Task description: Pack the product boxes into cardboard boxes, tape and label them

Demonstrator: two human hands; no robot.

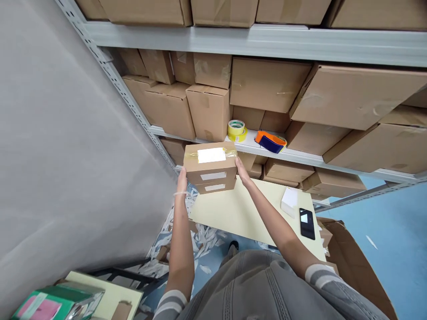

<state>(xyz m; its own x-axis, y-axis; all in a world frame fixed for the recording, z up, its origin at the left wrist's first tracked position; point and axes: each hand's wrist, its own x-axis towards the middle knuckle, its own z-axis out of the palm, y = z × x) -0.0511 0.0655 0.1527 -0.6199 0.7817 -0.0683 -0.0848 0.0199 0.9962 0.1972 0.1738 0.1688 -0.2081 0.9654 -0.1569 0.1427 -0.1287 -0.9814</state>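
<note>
I grip two stacked boxes (211, 168) between left hand (182, 181) and right hand (242, 171), long axis crosswise, just below the shelf (300, 156)

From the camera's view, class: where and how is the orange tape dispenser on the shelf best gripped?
Probably grip the tape dispenser across its narrow body, coming from the open front of the shelf. It lies lengthwise along the shelf edge, boxes behind it, the yellow tape roll to its left, so only front and top look free.
</note>
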